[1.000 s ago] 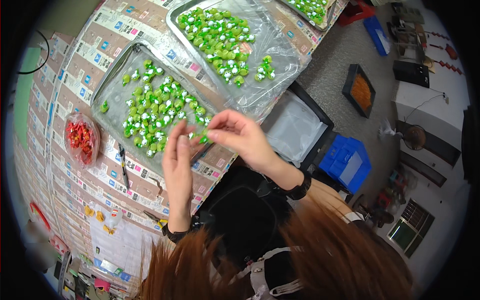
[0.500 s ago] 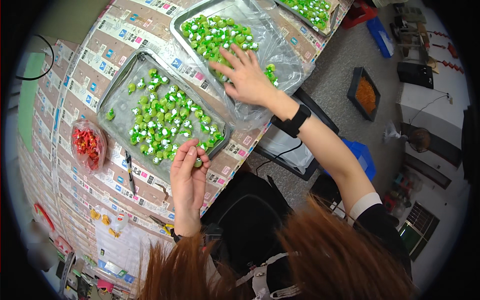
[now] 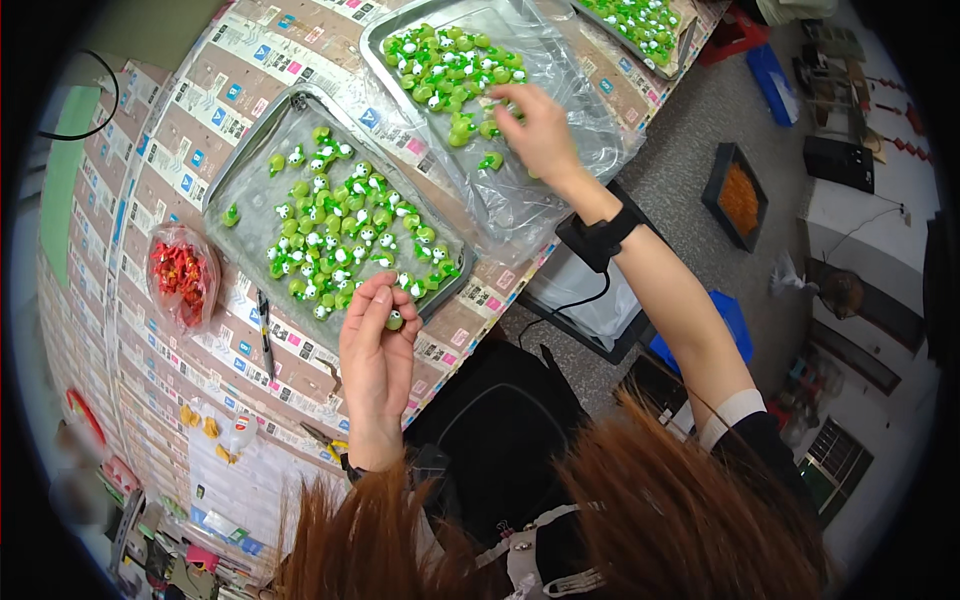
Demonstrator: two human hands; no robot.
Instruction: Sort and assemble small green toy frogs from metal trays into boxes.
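My left hand (image 3: 375, 350) is raised over the table's near edge and pinches a small green piece (image 3: 394, 321) between thumb and fingers. Just beyond it lies a metal tray (image 3: 240, 170) spread with several green and white pieces (image 3: 340, 240). My right hand (image 3: 538, 128) reaches far out over a second metal tray (image 3: 395, 25) lined with clear plastic, fingertips down among its green pieces (image 3: 450, 70). Whether it grips one I cannot tell. A black band (image 3: 598, 236) sits on that wrist.
A clear bag of red pieces (image 3: 180, 280) lies left of the near tray, a pen (image 3: 265, 335) beside it. A third tray of green pieces (image 3: 640, 20) is at the far right. On the floor: a blue crate (image 3: 725, 320), a black bin with orange contents (image 3: 738, 197).
My right hand has left the left hand and reached out to the far tray, moving deeper into its green pieces. My left hand stays near the table edge holding the green piece.
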